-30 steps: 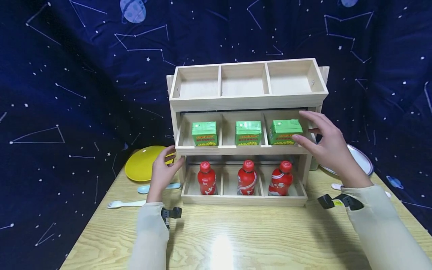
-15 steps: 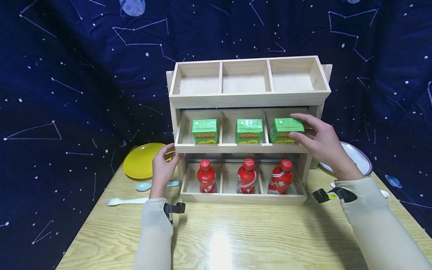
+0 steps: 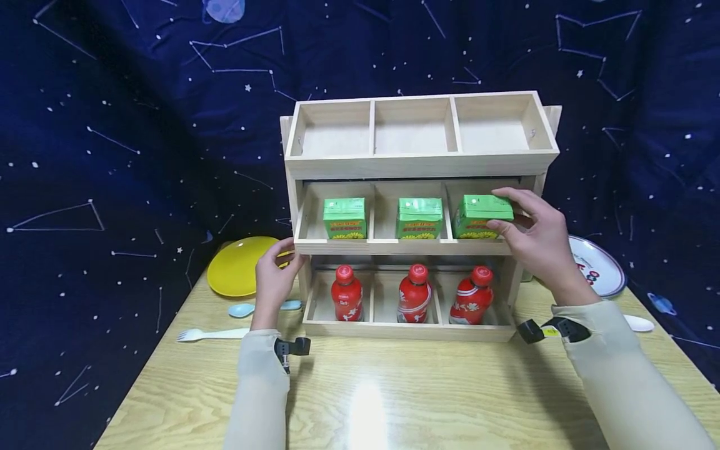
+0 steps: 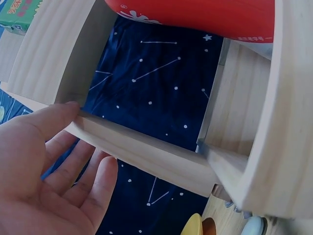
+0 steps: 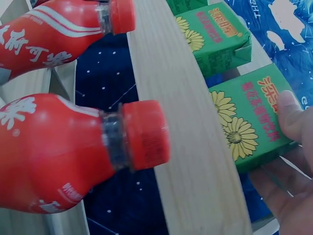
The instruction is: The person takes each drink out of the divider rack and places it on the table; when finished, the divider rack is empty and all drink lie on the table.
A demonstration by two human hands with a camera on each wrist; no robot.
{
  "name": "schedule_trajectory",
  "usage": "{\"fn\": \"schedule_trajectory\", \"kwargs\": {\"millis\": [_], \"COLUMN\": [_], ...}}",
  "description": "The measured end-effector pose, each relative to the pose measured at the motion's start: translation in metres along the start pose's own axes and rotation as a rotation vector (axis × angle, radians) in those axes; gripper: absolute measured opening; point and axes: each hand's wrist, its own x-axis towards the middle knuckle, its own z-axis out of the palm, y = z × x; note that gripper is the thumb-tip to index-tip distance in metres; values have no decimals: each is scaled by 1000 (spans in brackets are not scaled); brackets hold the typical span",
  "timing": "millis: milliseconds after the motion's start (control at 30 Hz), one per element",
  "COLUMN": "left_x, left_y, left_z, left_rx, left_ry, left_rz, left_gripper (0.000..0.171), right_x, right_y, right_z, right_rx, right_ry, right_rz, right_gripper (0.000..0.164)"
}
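Note:
A wooden three-tier rack (image 3: 422,165) stands on the table, each tier split into three compartments. My right hand (image 3: 542,244) pinches the rightmost green drink carton (image 3: 475,215) in the middle tier. In the right wrist view the thumb presses on the printed front of that carton, with the fingers around its far side. Two more green cartons (image 3: 345,219) sit in the compartments to its left. My left hand (image 3: 274,275) holds the rack's left side under the middle tier, its thumb (image 4: 61,115) at the tray's lower corner and the fingers beyond the side post.
Three red bottles (image 3: 414,294) lean in the bottom tier. At left lie a yellow plate (image 3: 233,269), a light blue spoon (image 3: 242,310) and a white fork (image 3: 210,334). A white plate (image 3: 604,269) and a white spoon (image 3: 639,323) lie at right. A dark starry cloth hangs behind.
My right hand has moved in from beside the right carton and taken hold of it. My left hand has closed in on the rack's left side. The head view has shifted slightly.

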Motion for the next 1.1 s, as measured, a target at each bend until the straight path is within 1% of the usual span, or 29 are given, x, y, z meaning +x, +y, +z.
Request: {"fn": "schedule_trajectory", "kwargs": {"millis": [133, 233, 333, 533, 733, 867, 933, 1100], "left_x": [0, 1, 2, 2, 1, -1, -1, -2], "left_y": [1, 3, 3, 2, 2, 2, 1, -1], "left_z": [-3, -5, -6, -6, -4, -3, -2, -4], "left_rx": [20, 24, 28, 36, 15, 14, 13, 11], "left_ry": [-3, -7, -6, -12, -7, -15, -19, -23], "left_rz": [2, 10, 9, -6, 0, -10, -7, -3], "left_gripper": [40, 40, 40, 41, 40, 39, 39, 40], "right_x": [3, 7, 9, 7, -5, -20, -28, -47], "right_y": [-22, -40, -48, -52, -57, -50, -45, -30], "right_z": [-3, -9, -15, -32, -56, -73, -80, -90], "right_rx": [-5, -5, -14, -57, -99, -155, -186, -265], "right_ry": [67, 99, 121, 165, 218, 239, 244, 261], "right_rz": [-53, -81, -89, -63, -21, 0, 27, 127], "right_gripper": [53, 53, 54, 54, 51, 51, 51, 52]}}
